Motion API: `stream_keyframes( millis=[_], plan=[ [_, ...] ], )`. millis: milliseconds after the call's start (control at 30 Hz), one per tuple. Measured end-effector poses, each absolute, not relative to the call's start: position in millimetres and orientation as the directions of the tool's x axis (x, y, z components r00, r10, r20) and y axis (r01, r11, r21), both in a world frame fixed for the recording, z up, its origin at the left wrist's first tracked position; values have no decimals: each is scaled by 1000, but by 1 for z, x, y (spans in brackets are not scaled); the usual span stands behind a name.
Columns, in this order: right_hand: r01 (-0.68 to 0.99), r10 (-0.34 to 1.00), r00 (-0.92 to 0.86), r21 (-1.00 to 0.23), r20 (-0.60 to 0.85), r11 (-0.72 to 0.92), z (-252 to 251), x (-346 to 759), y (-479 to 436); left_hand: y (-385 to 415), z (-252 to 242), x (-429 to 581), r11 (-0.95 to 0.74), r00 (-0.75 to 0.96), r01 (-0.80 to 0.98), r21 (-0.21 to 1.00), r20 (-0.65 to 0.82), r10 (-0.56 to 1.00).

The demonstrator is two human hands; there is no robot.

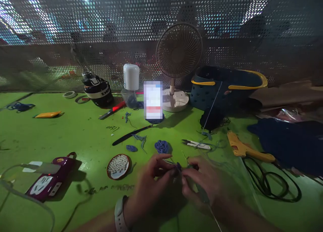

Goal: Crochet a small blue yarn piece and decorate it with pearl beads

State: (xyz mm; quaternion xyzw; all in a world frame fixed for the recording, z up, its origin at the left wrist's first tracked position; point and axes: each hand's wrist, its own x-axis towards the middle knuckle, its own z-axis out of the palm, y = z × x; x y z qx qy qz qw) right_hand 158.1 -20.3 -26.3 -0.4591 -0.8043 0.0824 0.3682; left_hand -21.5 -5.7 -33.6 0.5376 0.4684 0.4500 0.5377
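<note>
My left hand [153,179], with a pale watch band at the wrist, pinches a small piece of blue crochet work [178,165]. Yarn runs over its raised index finger. In my right hand [205,178] is a crochet hook [185,156], its thin metal tip pointing up and away and its dark handle lying under the palm. The fingertips of both hands almost meet at the crochet piece and partly hide it. Just beyond them lies a blue crocheted flower [162,146], with a small crocheted oval [131,148] to its left.
White-handled thread snips [198,144] and a yellow glue gun [238,146] lie to the right. On the left are a dish of pearl beads [119,166] and a purple power strip [47,178]. A phone [153,100], a fan [176,100] and a blue basket [202,94] stand behind.
</note>
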Motion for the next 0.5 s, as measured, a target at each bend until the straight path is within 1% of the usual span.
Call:
stream_keyframes(
  millis=[67, 133, 333, 433, 500],
  plan=[
    [708, 756, -347, -374, 555, 599, -29, 162, -22, -1, -32, -22, 103, 152, -30, 994, -98, 984],
    [720, 758, -352, -358, 549, 594, -32, 165, -24, 2, -31, -23, 118, 150, -46, 992, -110, 983],
    [688, 877, -270, -557, 398, 465, -28, 160, -17, -4, -38, -21, -70, 125, 27, 997, 66, 990],
    [606, 891, -240, -658, 385, 447, -22, 152, -14, -7, -41, -21, -120, 130, 28, 992, 115, 985],
    [560, 888, -215, -694, 406, 453, -21, 151, -13, -6, -41, -21, -109, 133, 12, 994, 106, 985]
  ],
)
